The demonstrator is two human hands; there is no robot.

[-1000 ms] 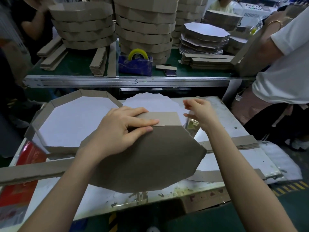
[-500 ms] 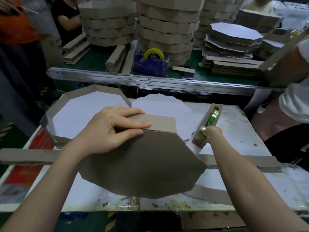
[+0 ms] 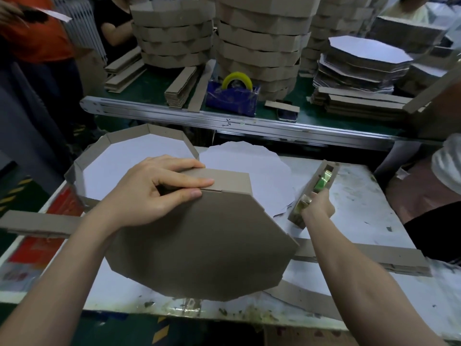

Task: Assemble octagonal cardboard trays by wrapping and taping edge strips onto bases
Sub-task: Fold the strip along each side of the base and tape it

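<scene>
An octagonal brown cardboard base (image 3: 199, 248) stands tilted toward me on the worktable, its far edge wrapped by an edge strip (image 3: 224, 181). My left hand (image 3: 159, 191) grips that far edge, fingers laid along the seam where strip meets base. To the right, my right hand (image 3: 318, 208) holds a tape dispenser in a cardboard sleeve (image 3: 315, 188), green tape showing inside. A finished tray (image 3: 129, 156) with a white inside lies at the back left. A white octagonal sheet (image 3: 259, 168) lies flat behind the base.
Long loose cardboard strips (image 3: 361, 255) lie across the table to the left and right. Beyond a metal rail (image 3: 249, 123) are stacked finished trays (image 3: 174, 31), bundles of strips, a stack of white bases (image 3: 361, 61) and a yellow tape roll on a blue holder (image 3: 234, 93). People stand left and right.
My right hand left the strip's far corner, dropped to the right and took hold of the tape dispenser. My left hand stayed on the seam. The camera moved closer.
</scene>
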